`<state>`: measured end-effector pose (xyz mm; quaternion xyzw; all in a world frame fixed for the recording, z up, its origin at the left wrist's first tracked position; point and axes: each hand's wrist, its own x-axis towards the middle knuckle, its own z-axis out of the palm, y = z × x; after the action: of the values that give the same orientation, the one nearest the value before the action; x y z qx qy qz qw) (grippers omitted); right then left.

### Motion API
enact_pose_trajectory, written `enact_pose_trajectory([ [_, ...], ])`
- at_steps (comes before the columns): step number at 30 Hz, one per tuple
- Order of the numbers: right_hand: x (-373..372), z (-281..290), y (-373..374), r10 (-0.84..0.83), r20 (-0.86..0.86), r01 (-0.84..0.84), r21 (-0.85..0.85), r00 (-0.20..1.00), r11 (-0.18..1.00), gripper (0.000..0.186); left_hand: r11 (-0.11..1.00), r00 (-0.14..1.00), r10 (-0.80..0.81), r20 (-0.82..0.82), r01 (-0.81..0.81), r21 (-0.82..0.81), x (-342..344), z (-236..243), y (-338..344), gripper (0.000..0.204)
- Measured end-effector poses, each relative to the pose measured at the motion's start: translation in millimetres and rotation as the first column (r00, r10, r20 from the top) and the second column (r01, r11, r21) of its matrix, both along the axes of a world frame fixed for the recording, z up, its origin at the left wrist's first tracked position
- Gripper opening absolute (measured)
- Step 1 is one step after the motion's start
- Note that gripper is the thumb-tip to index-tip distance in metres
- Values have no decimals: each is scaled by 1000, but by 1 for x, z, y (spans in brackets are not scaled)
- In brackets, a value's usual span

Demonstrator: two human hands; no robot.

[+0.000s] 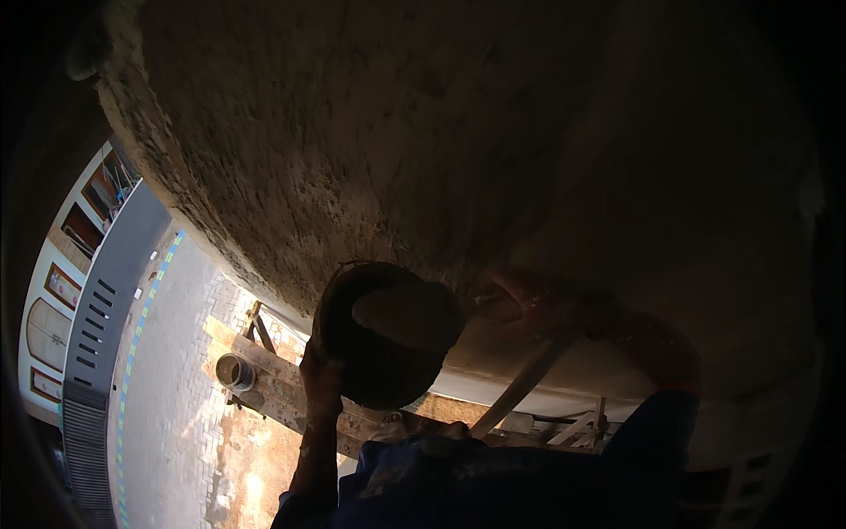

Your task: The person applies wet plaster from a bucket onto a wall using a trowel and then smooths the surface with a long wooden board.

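A dark round pan point(374, 361) is held up in front of my body, close to the wall. My left hand point(322, 379) grips its left side from below. Inside the pan lies a paler, smooth oval patch point(405, 313), perhaps mortar; shadow hides its details. At the pan's right edge is my right hand point(538, 307), its fingers curled in deep shadow. What they hold, if anything, I cannot make out. Above both hands spreads the wall point(326, 167), with rough wet-looking mortar at left and a smoother dark surface at right.
Below runs a stained scaffold plank point(282, 379) with a bucket point(235, 372) standing on it. A slanting wooden pole point(524, 388) rises at right, beside wooden supports point(582, 430). Far below at left are a paved street point(167, 353) and a grey boundary wall point(106, 300).
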<state>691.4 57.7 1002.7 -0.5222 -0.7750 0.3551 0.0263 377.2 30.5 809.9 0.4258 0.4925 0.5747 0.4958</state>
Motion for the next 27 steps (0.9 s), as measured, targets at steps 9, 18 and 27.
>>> enact_pose_trajectory([
  [9, 9, 143, 0, 211, 248, -254, 159, 946, 954, 70, 996, 992, 60, 109, -66, 59, -4, -17, -21, 54],
  [18, 28, 213, 31, -166, -247, 296, 841, 955, 453, 41, 996, 999, 49, -14, -47, 82, 8, -36, -31, 51],
  [27, 29, -4, 16, 192, 519, -523, 626, 833, 578, 42, 997, 928, 36, -371, -58, -49, 11, -7, -28, 62],
])
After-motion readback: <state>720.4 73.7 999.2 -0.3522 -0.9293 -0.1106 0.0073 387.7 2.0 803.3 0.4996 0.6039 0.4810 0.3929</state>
